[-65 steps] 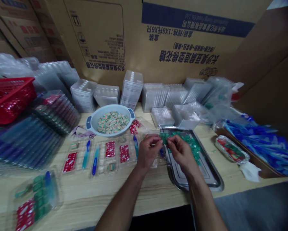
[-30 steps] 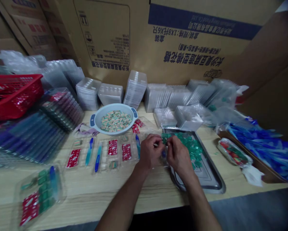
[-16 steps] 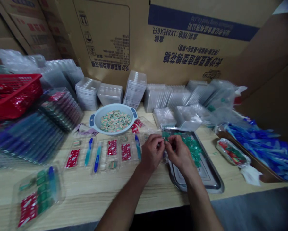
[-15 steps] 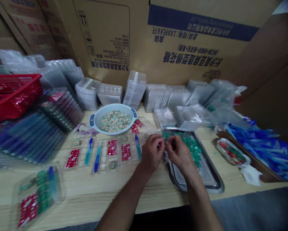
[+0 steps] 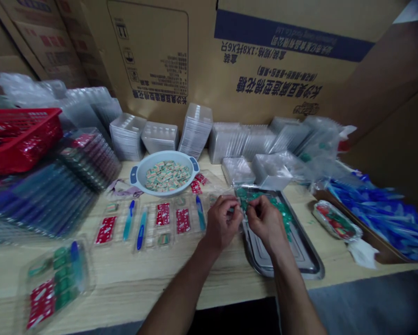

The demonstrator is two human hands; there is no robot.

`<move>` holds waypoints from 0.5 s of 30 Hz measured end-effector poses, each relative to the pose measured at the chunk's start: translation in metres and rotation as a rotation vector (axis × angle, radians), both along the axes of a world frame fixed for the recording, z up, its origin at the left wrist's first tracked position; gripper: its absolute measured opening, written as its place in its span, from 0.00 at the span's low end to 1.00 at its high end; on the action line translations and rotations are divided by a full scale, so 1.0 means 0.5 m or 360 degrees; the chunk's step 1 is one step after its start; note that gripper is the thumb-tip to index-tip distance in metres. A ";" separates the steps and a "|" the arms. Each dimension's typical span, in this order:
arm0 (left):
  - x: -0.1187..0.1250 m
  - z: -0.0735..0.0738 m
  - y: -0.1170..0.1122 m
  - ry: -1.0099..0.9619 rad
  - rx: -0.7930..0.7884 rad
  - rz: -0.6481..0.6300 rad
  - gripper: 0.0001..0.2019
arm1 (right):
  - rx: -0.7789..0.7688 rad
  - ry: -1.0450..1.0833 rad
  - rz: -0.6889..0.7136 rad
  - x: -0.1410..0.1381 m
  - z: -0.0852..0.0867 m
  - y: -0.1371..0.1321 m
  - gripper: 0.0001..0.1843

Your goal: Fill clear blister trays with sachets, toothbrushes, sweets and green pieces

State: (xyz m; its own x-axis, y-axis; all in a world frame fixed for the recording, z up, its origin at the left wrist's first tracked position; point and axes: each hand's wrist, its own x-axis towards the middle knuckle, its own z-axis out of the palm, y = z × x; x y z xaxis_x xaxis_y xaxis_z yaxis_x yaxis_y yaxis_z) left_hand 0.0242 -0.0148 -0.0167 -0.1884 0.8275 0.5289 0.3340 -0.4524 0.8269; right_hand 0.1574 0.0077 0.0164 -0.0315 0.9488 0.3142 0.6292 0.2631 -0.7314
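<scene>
My left hand (image 5: 224, 221) is curled beside the left edge of a metal tray (image 5: 308, 249), thumb and forefinger pinched together; anything between them is too small to make out. Over the tray, my right hand (image 5: 267, 221) also has its fingertips pressed together, and what they grip is hidden. A small gap separates the two hands. Glossy green translucent pieces (image 5: 282, 211) lie in the far part of the tray, partly behind my right hand. Left of my hands, open clear plastic packs (image 5: 151, 239) hold red dotted packets (image 5: 183, 220), blue plastic sticks (image 5: 142, 230) and small striped pieces (image 5: 163, 239).
A pale blue bowl (image 5: 135, 181) of striped pieces stands behind the packs. Stacked clear trays (image 5: 197, 130) line the cardboard at the back. At right are a foil dish (image 5: 338, 223) and a box of blue sticks (image 5: 383, 214); at left, a red basket (image 5: 30, 144) and a filled pack (image 5: 57, 284).
My right hand has moved slightly right, away from my left hand, so their fingertips are now apart. My left hand stays nearly in place.
</scene>
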 end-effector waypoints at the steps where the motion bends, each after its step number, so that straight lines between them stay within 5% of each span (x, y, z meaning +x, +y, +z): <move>1: 0.000 0.002 -0.001 -0.0005 0.0001 -0.0005 0.06 | 0.0005 0.0012 0.0020 -0.001 -0.001 -0.001 0.06; 8: 0.002 0.000 0.007 -0.0147 -0.0107 0.0110 0.04 | 0.0128 0.0014 0.0142 -0.016 0.000 -0.017 0.05; 15: -0.007 0.001 0.007 -0.0016 -0.0131 -0.0018 0.03 | 0.0278 -0.0023 0.0184 -0.016 0.006 -0.026 0.05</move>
State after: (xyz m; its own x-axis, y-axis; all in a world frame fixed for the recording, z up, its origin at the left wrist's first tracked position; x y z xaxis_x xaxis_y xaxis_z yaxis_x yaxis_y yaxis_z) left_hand 0.0205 -0.0111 -0.0161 -0.1838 0.8701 0.4573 0.3209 -0.3866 0.8646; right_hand 0.1496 -0.0055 0.0193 -0.1427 0.8697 0.4725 0.5974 0.4563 -0.6595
